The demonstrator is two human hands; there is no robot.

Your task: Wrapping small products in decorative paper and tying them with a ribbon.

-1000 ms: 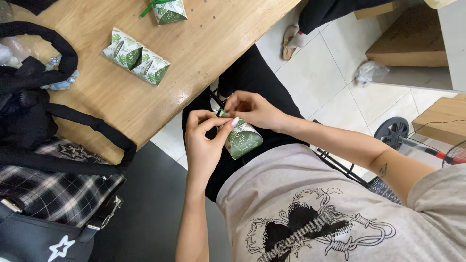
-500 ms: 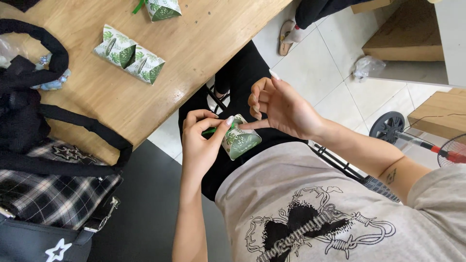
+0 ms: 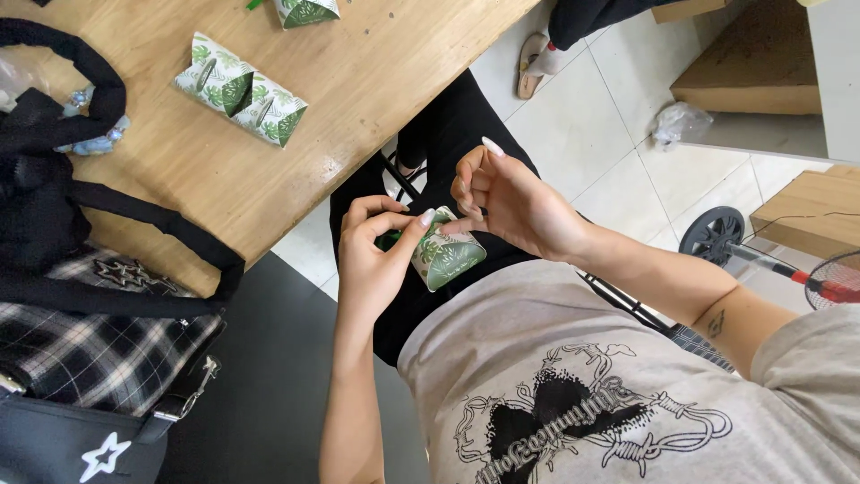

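head view: the left hand (image 3: 372,260) pinches a small green leaf-printed paper box (image 3: 445,255) over the lap, thumb and fingertips closed on its upper edge. the right hand (image 3: 506,202) sits just above and touches the box top with curled fingers; whether it grips anything is not clear. two finished boxes (image 3: 240,90) lie on the wooden table (image 3: 376,81), well apart. the risk, i judge: the box is held only by a light pinch in mid-air, so a hard tug from the right hand could crush the thin card or drop it to the tiled floor (image 3: 609,134).
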